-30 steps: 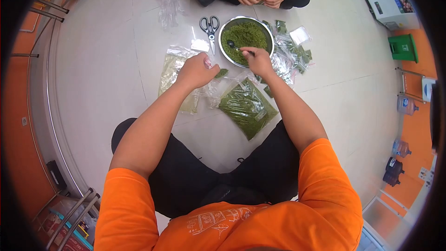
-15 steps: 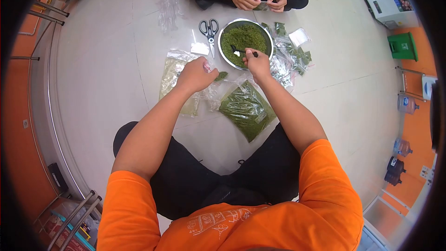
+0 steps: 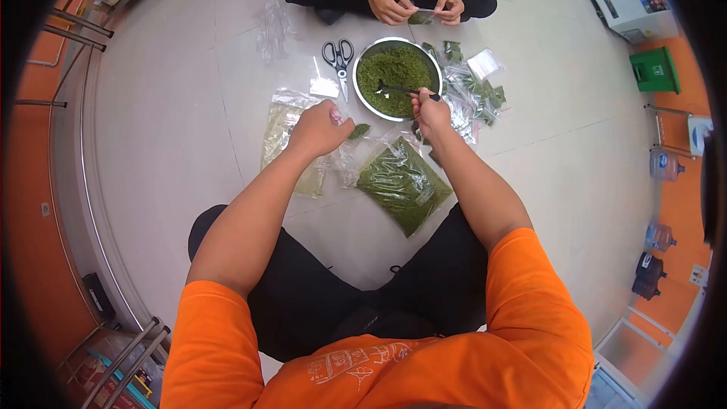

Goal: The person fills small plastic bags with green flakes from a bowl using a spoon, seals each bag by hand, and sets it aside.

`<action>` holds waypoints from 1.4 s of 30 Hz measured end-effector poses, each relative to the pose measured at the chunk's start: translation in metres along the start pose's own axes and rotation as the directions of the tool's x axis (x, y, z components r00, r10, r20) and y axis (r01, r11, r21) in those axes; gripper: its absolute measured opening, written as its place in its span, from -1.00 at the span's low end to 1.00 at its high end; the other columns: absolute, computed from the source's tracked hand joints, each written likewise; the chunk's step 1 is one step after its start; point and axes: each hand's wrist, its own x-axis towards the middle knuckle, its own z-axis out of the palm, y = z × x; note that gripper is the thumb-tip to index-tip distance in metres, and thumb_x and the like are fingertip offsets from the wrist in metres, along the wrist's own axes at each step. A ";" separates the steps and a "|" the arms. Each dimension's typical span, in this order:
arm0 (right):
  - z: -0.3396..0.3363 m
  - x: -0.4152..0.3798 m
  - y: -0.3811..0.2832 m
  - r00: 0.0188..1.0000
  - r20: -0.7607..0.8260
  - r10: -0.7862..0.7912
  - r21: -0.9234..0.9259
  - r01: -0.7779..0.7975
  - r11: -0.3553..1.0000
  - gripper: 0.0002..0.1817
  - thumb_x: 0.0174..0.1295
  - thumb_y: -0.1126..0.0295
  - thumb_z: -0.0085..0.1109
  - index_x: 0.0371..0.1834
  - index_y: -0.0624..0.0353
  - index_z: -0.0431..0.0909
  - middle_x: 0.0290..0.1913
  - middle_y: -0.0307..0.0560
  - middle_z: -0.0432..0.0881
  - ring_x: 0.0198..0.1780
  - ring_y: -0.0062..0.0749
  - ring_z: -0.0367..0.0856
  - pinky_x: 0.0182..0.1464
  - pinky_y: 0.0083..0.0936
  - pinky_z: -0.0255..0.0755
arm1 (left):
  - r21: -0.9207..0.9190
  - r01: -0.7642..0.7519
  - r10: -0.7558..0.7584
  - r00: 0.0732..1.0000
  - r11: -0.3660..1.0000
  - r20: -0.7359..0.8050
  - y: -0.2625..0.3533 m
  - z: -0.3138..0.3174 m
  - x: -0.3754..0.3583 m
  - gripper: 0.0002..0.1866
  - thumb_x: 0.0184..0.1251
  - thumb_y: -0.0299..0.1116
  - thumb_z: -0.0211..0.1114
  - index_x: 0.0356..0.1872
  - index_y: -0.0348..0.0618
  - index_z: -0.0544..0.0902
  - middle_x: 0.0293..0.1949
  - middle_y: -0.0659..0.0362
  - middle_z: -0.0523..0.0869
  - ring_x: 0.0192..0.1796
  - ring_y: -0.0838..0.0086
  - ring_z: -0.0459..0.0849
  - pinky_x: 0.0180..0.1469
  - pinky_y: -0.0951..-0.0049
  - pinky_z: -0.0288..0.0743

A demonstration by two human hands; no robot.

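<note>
My right hand (image 3: pixel 432 112) grips the handle of a dark spoon (image 3: pixel 405 90), whose head rests on the chopped green leaves (image 3: pixel 394 67) in a steel bowl (image 3: pixel 358 95). At the left, my left hand (image 3: pixel 321 131) pinches a small clear bag (image 3: pixel 358 132) with green contents. Beneath and beside that hand lies a large clear bag (image 3: pixel 284 125) with pale contents. A big bag of green matter (image 3: pixel 403 185) lies on the floor between my knees. Scissors (image 3: pixel 340 64) and a white packet (image 3: pixel 324 88) are left of the bowl.
Across from me a seated person's hands (image 3: pixel 391 3) hold a small green-filled bag (image 3: pixel 422 17). Several small filled bags (image 3: pixel 485 95) and a white stack (image 3: pixel 485 64) lie right of the bowl. Crumpled clear plastic (image 3: pixel 274 30) is at the upper left. A green bin (image 3: pixel 656 70) stands far right.
My right hand has moved right and slightly down, its grip now near the spoon handle's end. The other person's hands and small bag are slightly lower.
</note>
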 end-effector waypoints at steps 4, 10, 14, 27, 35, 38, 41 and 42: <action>-0.015 0.003 -0.008 0.999 -0.030 0.031 0.057 -0.030 0.998 -0.81 0.52 0.31 0.06 0.00 0.18 0.54 -0.19 -0.14 0.71 -0.42 -0.73 0.52 -0.44 -0.79 0.48 | 0.000 -0.021 0.021 1.000 1.000 -0.016 0.004 0.006 0.005 -0.56 0.17 -0.04 0.37 -0.19 -0.26 0.59 -0.28 0.00 0.74 -0.15 0.12 0.73 -0.04 0.23 0.57; -0.037 0.009 -0.025 0.995 0.030 0.092 0.217 -0.096 0.971 -0.83 0.56 0.32 -0.01 0.03 0.14 0.49 -0.13 -0.13 0.71 -0.40 -0.69 0.48 -0.38 -0.74 0.45 | -0.130 -0.104 0.083 0.984 0.986 -0.157 0.013 0.022 0.022 -0.57 0.16 -0.09 0.41 -0.13 -0.24 0.61 -0.22 0.01 0.75 -0.10 0.16 0.74 -0.02 0.26 0.58; -0.043 -0.003 -0.045 0.994 0.067 0.083 0.318 -0.100 0.943 -0.84 0.56 0.36 -0.03 0.00 0.20 0.49 -0.10 -0.06 0.70 -0.39 -0.66 0.48 -0.36 -0.73 0.45 | -0.179 -0.148 0.107 0.969 0.973 -0.223 0.023 0.030 0.042 -0.59 0.14 -0.11 0.44 -0.15 -0.23 0.62 -0.23 0.04 0.76 -0.13 0.21 0.74 -0.02 0.28 0.59; -0.064 -0.072 -0.098 0.989 0.134 -0.055 0.326 0.008 0.945 -0.76 0.55 0.33 0.01 0.12 0.24 0.44 -0.06 -0.02 0.67 -0.36 -0.66 0.46 -0.29 -0.70 0.45 | -0.237 -0.130 0.074 0.970 0.963 -0.231 0.073 0.061 0.090 -0.57 0.05 -0.13 0.52 -0.14 -0.16 0.65 -0.20 0.09 0.77 -0.08 0.25 0.76 0.02 0.29 0.60; -0.064 -0.083 -0.105 0.975 0.113 -0.189 0.210 0.163 0.964 -0.74 0.54 0.30 0.06 0.11 0.25 0.47 -0.04 -0.06 0.69 -0.35 -0.67 0.46 -0.29 -0.72 0.46 | -0.167 -0.146 0.104 0.966 0.975 -0.237 0.087 0.064 0.093 -0.54 0.05 -0.11 0.53 -0.10 -0.16 0.62 -0.17 0.11 0.77 -0.06 0.26 0.75 0.05 0.32 0.58; -0.062 -0.086 -0.105 0.964 0.123 -0.237 0.162 0.216 0.963 -0.75 0.53 0.31 0.07 0.09 0.25 0.49 -0.09 -0.09 0.71 -0.36 -0.67 0.46 -0.29 -0.72 0.46 | -0.131 -0.168 0.131 0.959 0.977 -0.251 0.088 0.063 0.092 -0.53 0.05 -0.11 0.54 -0.11 -0.17 0.62 -0.17 0.12 0.76 -0.06 0.27 0.74 0.04 0.33 0.58; -0.060 -0.091 -0.107 0.946 0.124 -0.300 0.049 0.296 0.954 -0.74 0.52 0.29 0.10 0.07 0.26 0.50 -0.11 -0.10 0.70 -0.37 -0.66 0.48 -0.28 -0.71 0.47 | -0.141 -0.160 0.120 0.959 0.977 -0.258 0.088 0.063 0.094 -0.51 0.02 -0.10 0.55 -0.11 -0.17 0.61 -0.17 0.09 0.76 -0.07 0.25 0.74 0.05 0.32 0.58; -0.059 -0.093 -0.107 0.938 0.123 -0.324 0.001 0.327 0.945 -0.73 0.51 0.28 0.11 0.07 0.26 0.51 -0.11 -0.10 0.70 -0.37 -0.65 0.48 -0.28 -0.70 0.47 | -0.135 -0.162 0.122 0.957 0.978 -0.265 0.087 0.064 0.095 -0.49 0.01 -0.09 0.56 -0.11 -0.18 0.61 -0.16 0.07 0.75 -0.06 0.23 0.73 0.05 0.31 0.58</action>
